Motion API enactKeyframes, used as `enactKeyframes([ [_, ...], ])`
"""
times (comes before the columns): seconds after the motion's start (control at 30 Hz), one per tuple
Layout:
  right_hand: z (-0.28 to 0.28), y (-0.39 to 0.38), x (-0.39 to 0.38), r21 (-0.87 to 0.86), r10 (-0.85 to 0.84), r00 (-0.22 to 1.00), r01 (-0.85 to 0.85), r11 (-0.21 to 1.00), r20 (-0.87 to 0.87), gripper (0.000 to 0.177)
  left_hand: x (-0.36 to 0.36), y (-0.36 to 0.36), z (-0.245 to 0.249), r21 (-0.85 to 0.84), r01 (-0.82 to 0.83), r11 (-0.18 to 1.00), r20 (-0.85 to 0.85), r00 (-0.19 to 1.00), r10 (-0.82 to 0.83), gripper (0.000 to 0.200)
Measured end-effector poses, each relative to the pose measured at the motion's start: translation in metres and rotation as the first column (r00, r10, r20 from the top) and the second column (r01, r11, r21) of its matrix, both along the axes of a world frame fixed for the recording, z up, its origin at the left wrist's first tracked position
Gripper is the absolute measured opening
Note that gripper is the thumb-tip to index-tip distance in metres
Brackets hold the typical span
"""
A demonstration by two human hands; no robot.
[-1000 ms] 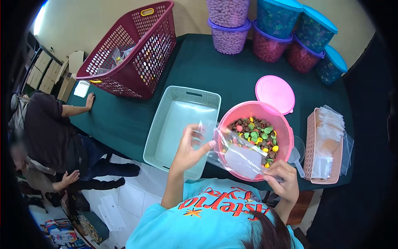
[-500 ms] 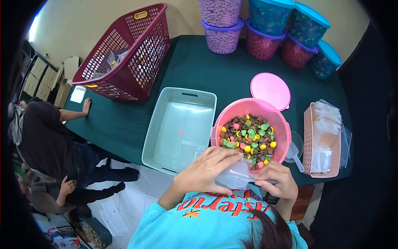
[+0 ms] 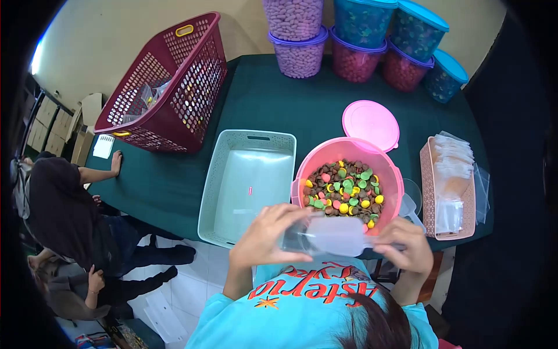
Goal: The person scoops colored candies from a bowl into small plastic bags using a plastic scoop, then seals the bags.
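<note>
My left hand point(image 3: 268, 237) grips a clear plastic bag point(image 3: 297, 237), thumb below and fingers above. My right hand point(image 3: 405, 247) closes around the handle of a translucent whitish scoop point(image 3: 340, 235), whose front end reaches into or against the bag's mouth. I cannot make out anything inside the scoop or bag. Both are held over the near rim of a pink tub point(image 3: 396, 206). In the tub lie many small brown, green, yellow and pink cup-shaped pieces point(image 3: 349, 189).
A pale green basket point(image 3: 232, 174) stands left of the tub, a maroon laundry basket point(image 3: 197, 87) behind it. A pink lid point(image 3: 371, 125), a second scoop point(image 3: 408, 208) and a basket of plastic bags point(image 3: 427, 192) lie around the tub. Filled tubs point(image 3: 299, 58) line the back. People point(image 3: 61, 203) are at left.
My right hand has moved a little right and the scoop now shows more fully, lying level between my hands. The left hand has shifted slightly left. The whole view has tilted a little.
</note>
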State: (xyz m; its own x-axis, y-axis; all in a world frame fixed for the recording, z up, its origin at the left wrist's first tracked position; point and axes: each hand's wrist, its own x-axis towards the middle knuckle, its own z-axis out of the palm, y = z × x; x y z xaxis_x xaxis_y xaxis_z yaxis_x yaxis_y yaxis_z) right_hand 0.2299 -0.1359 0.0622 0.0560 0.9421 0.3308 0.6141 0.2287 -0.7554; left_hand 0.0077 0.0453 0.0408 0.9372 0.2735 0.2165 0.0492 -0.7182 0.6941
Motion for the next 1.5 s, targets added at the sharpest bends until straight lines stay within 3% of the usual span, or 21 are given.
enactKeyframes([
  [0.03,0.003,-0.006,0.006,0.013,-0.057,0.998,0.057,0.998,-0.011,0.011,-0.009,0.007,-0.005,-0.002,-0.126,0.992,0.01,0.992,0.126,0.074],
  [0.07,0.009,-0.01,0.013,-0.06,-0.235,0.972,0.235,0.97,0.006,0.011,-0.016,0.013,-0.01,-0.006,-0.249,0.969,0.019,0.968,0.249,0.074],
  [0.17,0.009,0.007,0.028,-0.13,-0.358,0.924,0.375,0.918,0.134,0.01,-0.021,0.016,-0.02,-0.129,-0.249,0.96,0.058,0.964,0.258,0.074],
  [0.23,0.0,0.033,0.038,-0.131,-0.35,0.907,0.386,0.913,0.234,0.011,-0.019,0.014,-0.021,-0.186,-0.222,0.957,0.083,0.967,0.24,0.073],
  [0.3,-0.02,0.056,0.046,-0.061,-0.339,0.882,0.378,0.924,0.328,0.014,-0.012,0.01,-0.019,-0.283,-0.086,0.955,0.151,0.979,0.133,0.072],
  [0.33,-0.025,0.066,0.048,-0.056,-0.348,0.879,0.386,0.921,0.325,0.014,-0.01,0.009,-0.02,-0.276,-0.078,0.958,0.151,0.981,0.124,0.072],
  [0.4,-0.032,0.086,0.047,-0.063,-0.25,0.812,0.331,0.942,0.528,0.02,-0.007,0.008,-0.027,-0.293,0.022,0.956,0.186,0.982,0.034,0.071],
  [0.43,-0.037,0.093,0.048,-0.06,-0.257,0.811,0.337,0.94,0.526,0.02,-0.006,0.007,-0.029,-0.308,0.025,0.951,0.193,0.981,0.036,0.07],
  [0.5,-0.042,0.105,0.046,-0.188,-0.12,0.731,0.324,0.927,0.672,0.024,-0.005,0.006,-0.032,-0.298,0.029,0.954,0.186,0.982,0.028,0.07],
  [0.63,-0.02,0.116,0.03,-0.352,0.02,0.662,0.372,0.859,0.749,0.027,-0.003,0.004,-0.045,-0.34,0.029,0.94,0.202,0.978,0.043,0.072],
  [0.7,-0.038,0.121,0.029,-0.403,0.103,0.526,0.496,0.769,0.844,0.023,-0.003,0.003,-0.041,-0.357,0.037,0.933,0.198,0.98,0.037,0.073],
  [0.73,-0.048,0.123,0.027,-0.404,0.103,0.526,0.496,0.769,0.844,0.023,-0.002,0.003,-0.039,-0.371,0.045,0.928,0.195,0.98,0.03,0.073],
  [0.8,-0.065,0.128,0.024,-0.164,0.068,0.185,0.572,0.804,0.98,0.019,-0.002,0.003,-0.038,-0.374,0.043,0.926,0.183,0.983,0.028,0.074],
  [0.93,-0.077,0.139,0.026,-0.108,-0.033,0.23,0.574,0.812,0.973,0.014,0.0,0.002,-0.038,-0.355,0.047,0.934,0.184,0.983,0.02,0.076],
  [1.03,-0.076,0.14,0.027,-0.053,-0.064,0.23,0.469,0.881,0.971,0.011,0.001,0.002,-0.038,-0.365,0.047,0.93,0.182,0.983,0.021,0.077],
  [1.1,-0.079,0.14,0.028,-0.076,-0.086,0.375,0.397,0.914,0.923,0.01,0.001,0.003,-0.039,-0.366,0.049,0.93,0.175,0.984,0.017,0.077],
  [1.13,-0.082,0.14,0.026,-0.075,-0.088,0.375,0.401,0.913,0.923,0.01,0.002,0.004,-0.04,-0.366,0.05,0.929,0.169,0.986,0.014,0.077],
  [1.2,-0.086,0.139,0.021,-0.201,0.024,0.448,0.351,0.915,0.893,0.009,0.001,0.005,-0.04,-0.367,0.053,0.929,0.162,0.987,0.008,0.078],
  [1.27,-0.079,0.137,0.025,-0.213,0.04,0.483,0.308,0.927,0.875,0.013,0.001,0.005,-0.041,-0.372,0.054,0.927,0.157,0.988,0.005,0.078],
  [1.33,-0.075,0.137,0.029,-0.489,0.263,0.713,0.128,0.863,0.65,0.016,0.002,0.005,-0.042,-0.371,0.059,0.927,0.184,0.983,0.011,0.079],
  [1.5,-0.065,0.126,0.021,-0.502,0.267,0.751,0.098,0.86,0.603,0.019,0.0,0.003,-0.041,-0.383,0.045,0.923,0.169,0.985,0.022,0.079],
])
